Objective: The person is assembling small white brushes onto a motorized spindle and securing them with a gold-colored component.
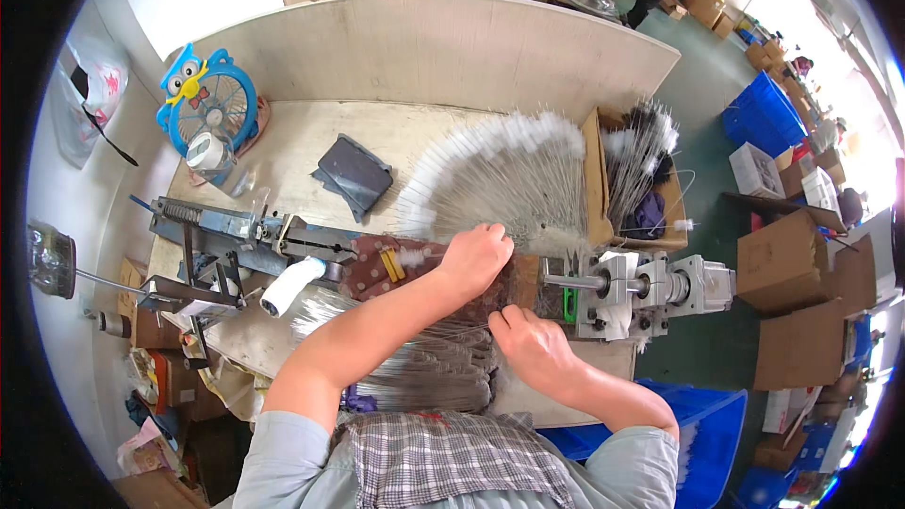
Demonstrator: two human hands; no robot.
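Note:
My left hand [478, 260] is closed in a pinch near the lower ends of a fan of thin wire brushes [500, 155] with white bristle tips. Whatever lies between its fingertips is too small to make out. My right hand [535, 351] is closed too, with its fingertips beside a pile of bare metal wires [424, 372]; what they hold is hidden. Between the hands and the left-hand machine lies a dark red dotted cloth [363, 269], with a yellow clip-like piece [392, 264] on it. A machine with a metal shaft [650, 287] stands just right of my hands.
A long metal fixture [226, 236] runs along the table's left side. Behind it are a blue owl-shaped fan [212, 99] and a jar [209, 153]. A dark pouch [353, 174] lies mid-table. At right stand a cardboard box [596, 179] of brushes and a blue bin [707, 443].

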